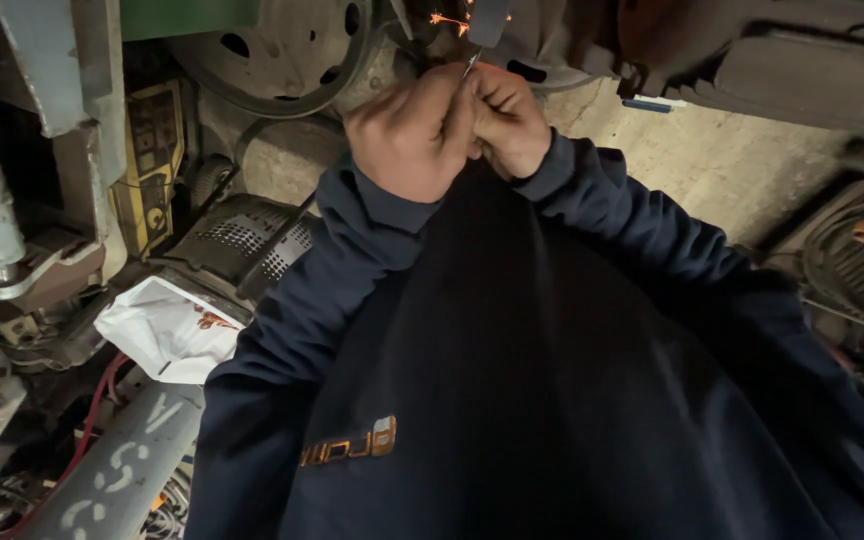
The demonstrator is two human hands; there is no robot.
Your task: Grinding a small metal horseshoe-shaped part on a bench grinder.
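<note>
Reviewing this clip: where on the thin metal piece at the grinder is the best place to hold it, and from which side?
Grip the thin metal piece by its lower shank, from below, as both the left hand and right hand pinch it. Its upper tip meets the grinding belt, where sparks fly, so fingers belong low.

Single head cam, steep downward look over the wearer's own chest and dark sweatshirt (552, 400), which fills most of the frame. Left hand (412, 135) and right hand (507, 120) sit close, top centre. Machine clutter at left edge, concrete floor (692, 160) upper right.
</note>
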